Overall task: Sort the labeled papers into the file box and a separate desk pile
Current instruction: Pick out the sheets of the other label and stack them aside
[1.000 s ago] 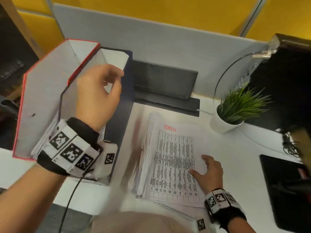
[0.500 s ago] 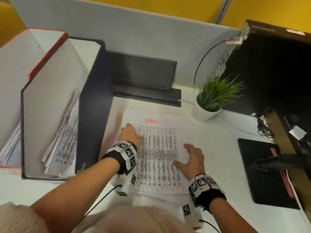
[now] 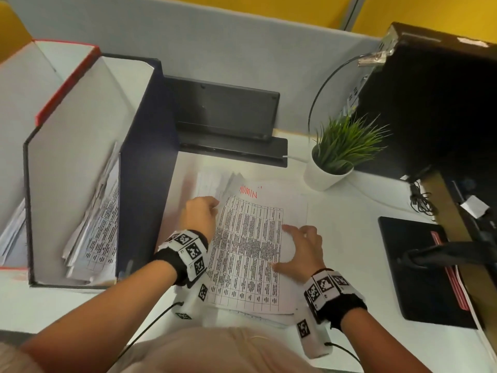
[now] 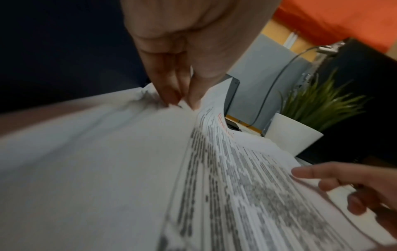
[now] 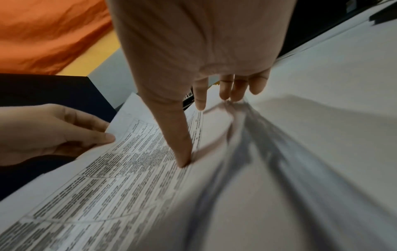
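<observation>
left hand (image 3: 200, 214) pinches far-left corner of top admin sheet (image 3: 248, 246) on the table stack, right of the file box (image 3: 80, 168). right hand (image 3: 302, 251) flat, fingers spread, pinning. peel one sheet only, keep stack held.

Setting: office cubicle workstation.
Enclosure: grey fabric partition (image 3: 242, 49) behind the desk, yellow wall panels (image 3: 269, 6) above it.
Work surface: white desk (image 3: 349, 238).
Filing: two upright file boxes, one dark blue (image 3: 145, 184), one red-edged (image 3: 67, 84), both holding printed sheets.
Paperwork: stack of tabular printouts (image 3: 247, 251), top sheet marked "ADMIN" in red.
Equipment: black device on a stand (image 3: 226, 114), dark pad (image 3: 419, 270), cables (image 3: 322, 87).
Decoration: small potted plant (image 3: 338, 152).
</observation>
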The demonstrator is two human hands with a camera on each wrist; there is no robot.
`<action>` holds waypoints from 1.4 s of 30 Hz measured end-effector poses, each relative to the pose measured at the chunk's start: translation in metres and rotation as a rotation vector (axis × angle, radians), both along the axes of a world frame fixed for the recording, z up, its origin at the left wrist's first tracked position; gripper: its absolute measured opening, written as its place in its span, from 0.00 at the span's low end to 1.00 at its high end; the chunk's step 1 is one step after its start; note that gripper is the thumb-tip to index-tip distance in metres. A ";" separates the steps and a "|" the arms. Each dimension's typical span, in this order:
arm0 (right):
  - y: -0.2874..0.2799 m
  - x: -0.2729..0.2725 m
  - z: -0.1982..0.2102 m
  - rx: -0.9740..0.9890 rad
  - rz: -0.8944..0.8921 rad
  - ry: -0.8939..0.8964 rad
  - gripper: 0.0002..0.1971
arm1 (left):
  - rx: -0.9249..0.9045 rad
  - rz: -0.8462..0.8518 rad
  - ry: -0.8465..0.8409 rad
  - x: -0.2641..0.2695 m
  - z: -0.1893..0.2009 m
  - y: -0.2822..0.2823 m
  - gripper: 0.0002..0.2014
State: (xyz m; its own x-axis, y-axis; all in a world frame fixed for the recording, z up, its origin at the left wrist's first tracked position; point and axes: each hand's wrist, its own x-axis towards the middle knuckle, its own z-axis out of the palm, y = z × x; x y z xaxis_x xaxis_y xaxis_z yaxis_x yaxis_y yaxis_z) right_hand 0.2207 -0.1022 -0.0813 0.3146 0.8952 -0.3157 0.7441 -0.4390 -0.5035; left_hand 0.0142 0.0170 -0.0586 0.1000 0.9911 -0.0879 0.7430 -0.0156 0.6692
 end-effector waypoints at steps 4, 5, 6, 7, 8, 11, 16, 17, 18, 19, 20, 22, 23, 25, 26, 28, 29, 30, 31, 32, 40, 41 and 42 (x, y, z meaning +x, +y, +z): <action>0.004 0.009 0.009 0.121 -0.182 0.174 0.44 | 0.217 -0.131 -0.173 -0.001 0.004 -0.012 0.10; 0.007 0.012 0.013 0.165 -0.271 0.257 0.44 | 0.193 -0.119 -0.232 -0.002 0.004 -0.015 0.11; 0.009 0.014 0.015 0.184 -0.359 0.346 0.45 | 0.152 -0.087 -0.288 -0.003 0.003 -0.017 0.13; 0.010 0.015 0.018 0.183 -0.437 0.432 0.46 | 0.102 -0.048 -0.338 -0.005 0.002 -0.019 0.14; 0.011 0.016 0.019 0.173 -0.494 0.499 0.46 | 0.044 -0.012 -0.385 -0.006 0.000 -0.020 0.16; 0.011 0.018 0.018 0.174 -0.519 0.573 0.35 | -0.110 0.052 -0.491 -0.010 0.001 -0.019 0.18; 0.004 0.017 0.010 0.279 -0.444 0.567 0.07 | -0.201 0.085 -0.399 -0.009 0.011 -0.008 0.17; 0.003 0.017 0.008 0.318 -0.436 0.573 0.09 | -0.196 0.113 -0.359 -0.008 0.014 -0.005 0.16; 0.002 0.018 0.007 0.343 -0.454 0.607 0.12 | -0.188 0.136 -0.314 -0.007 0.016 -0.001 0.15; 0.002 0.019 0.007 0.358 -0.494 0.677 0.16 | -0.188 0.150 -0.256 -0.006 0.018 0.003 0.13; 0.003 0.020 0.008 0.356 -0.566 0.801 0.21 | -0.205 0.153 -0.192 -0.005 0.021 0.007 0.11; 0.006 0.021 0.006 0.346 -0.734 1.073 0.27 | -0.283 0.133 -0.094 -0.004 0.024 0.016 0.12; 0.006 0.021 0.004 0.343 -0.767 1.126 0.27 | -0.336 0.130 -0.080 -0.004 0.025 0.019 0.13; 0.007 0.017 0.001 0.352 -0.786 1.130 0.27 | -0.420 0.148 -0.050 -0.002 0.026 0.023 0.18; 0.006 0.016 0.000 0.364 -0.785 1.127 0.28 | -0.441 0.147 -0.008 -0.002 0.026 0.024 0.20; 0.005 0.014 -0.001 0.382 -0.796 1.133 0.28 | -0.438 0.124 0.098 0.001 0.026 0.023 0.22; 0.004 0.014 -0.002 0.385 -0.803 1.132 0.28 | -0.420 0.114 0.147 0.002 0.025 0.023 0.23; 0.004 0.014 -0.002 0.387 -0.804 1.121 0.28 | -0.404 0.108 0.172 0.002 0.025 0.022 0.23; 0.004 0.013 -0.001 0.392 -0.806 1.104 0.29 | -0.394 0.107 0.168 0.002 0.024 0.022 0.22; 0.004 0.013 -0.002 0.396 -0.808 1.087 0.29 | -0.385 0.112 0.146 0.002 0.023 0.022 0.19; 0.003 0.011 0.001 0.398 -0.773 1.053 0.24 | -0.218 0.044 0.050 0.004 0.007 0.021 0.08; 0.001 0.011 0.001 0.403 -0.739 0.999 0.22 | -0.197 0.027 0.050 0.004 0.006 0.020 0.08; 0.000 0.010 0.000 0.405 -0.698 0.931 0.20 | -0.168 0.006 0.047 0.004 0.006 0.019 0.08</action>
